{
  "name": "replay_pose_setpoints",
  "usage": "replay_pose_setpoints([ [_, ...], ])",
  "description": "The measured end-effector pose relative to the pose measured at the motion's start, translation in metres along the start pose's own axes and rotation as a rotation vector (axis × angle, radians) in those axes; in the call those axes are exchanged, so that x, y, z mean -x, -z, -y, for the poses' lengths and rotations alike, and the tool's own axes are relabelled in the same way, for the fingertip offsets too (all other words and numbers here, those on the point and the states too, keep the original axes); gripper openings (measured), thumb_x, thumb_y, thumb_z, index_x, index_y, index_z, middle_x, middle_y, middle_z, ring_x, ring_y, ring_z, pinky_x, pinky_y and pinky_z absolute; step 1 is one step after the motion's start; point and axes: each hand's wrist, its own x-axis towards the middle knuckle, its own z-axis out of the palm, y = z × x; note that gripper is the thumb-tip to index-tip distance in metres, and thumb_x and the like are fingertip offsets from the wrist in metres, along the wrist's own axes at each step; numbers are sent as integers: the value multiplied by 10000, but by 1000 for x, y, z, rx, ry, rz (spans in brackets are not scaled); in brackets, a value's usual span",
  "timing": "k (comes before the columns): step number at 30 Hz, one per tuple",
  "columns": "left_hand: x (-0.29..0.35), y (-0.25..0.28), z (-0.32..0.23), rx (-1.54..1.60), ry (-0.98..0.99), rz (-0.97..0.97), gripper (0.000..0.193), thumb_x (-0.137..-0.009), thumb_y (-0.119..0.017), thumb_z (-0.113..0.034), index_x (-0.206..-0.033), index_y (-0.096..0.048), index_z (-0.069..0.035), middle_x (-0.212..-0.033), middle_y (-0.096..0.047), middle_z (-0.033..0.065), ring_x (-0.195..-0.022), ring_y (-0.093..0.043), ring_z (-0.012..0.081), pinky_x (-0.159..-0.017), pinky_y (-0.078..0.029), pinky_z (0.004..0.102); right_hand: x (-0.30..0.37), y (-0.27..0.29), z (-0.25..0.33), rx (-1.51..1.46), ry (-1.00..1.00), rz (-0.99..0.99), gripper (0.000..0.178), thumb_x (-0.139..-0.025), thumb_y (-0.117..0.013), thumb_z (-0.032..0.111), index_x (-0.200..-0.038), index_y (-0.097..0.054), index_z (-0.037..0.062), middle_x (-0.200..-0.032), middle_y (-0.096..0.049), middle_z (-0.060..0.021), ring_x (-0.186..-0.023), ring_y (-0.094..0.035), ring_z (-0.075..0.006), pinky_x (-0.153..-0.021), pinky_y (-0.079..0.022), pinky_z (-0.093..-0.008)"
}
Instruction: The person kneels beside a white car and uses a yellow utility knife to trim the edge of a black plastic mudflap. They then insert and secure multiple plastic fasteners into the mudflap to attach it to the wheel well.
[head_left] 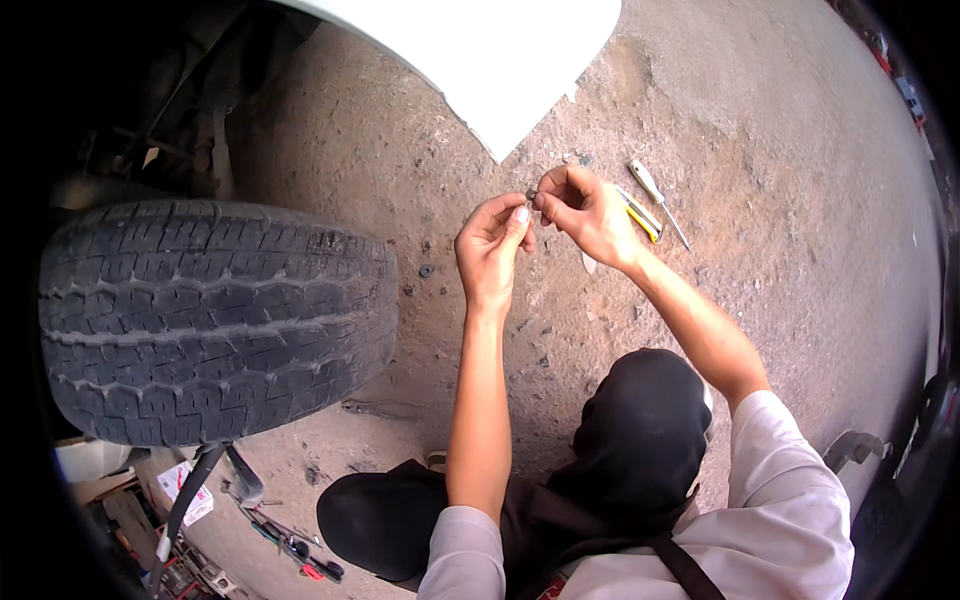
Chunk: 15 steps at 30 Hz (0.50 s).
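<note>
Close together in front of me, both hands work at one small dark piece (532, 196), too small to name. My left hand (490, 248) has its thumb and fingertips pinched at the piece's left side. From the right, my right hand (592, 218) pinches the same piece between thumb and forefinger. On the ground beside the right hand lie a screwdriver (649, 184) with a pale handle and a yellow-and-grey tool (641, 217), partly covered by that hand. The pointed corner of a white panel (490, 80) hangs just beyond my fingertips.
A large black tyre (220, 325) stands to my left, with dark vehicle underparts (190, 110) behind it. Several hand tools (300, 550) and a printed box (186, 492) lie at the lower left. The ground (790, 190) is rough and strewn with small bits.
</note>
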Motion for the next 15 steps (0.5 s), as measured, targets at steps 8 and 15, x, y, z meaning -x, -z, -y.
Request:
replay_pose_setpoints([
  [8,-2,-26,-33,117,-96,114,154,-945,-658,-62,-1077,-621,8,-861,-667,52,-705,-592,105,-629,-467,246,14,5,59,430,324,-52,115,-880,-695,32,-969,-625,10,-845,-669,-91,-747,-668,-163,-635,-519,-295],
  [15,5,-26,-53,221,-239,133,170,-944,-677,-117,-1046,-627,10,-834,-647,44,-693,-575,111,-624,-458,250,19,-8,112,572,453,23,133,-862,-714,-3,-956,-620,9,-894,-670,-91,-761,-685,-162,-649,-545,-290],
])
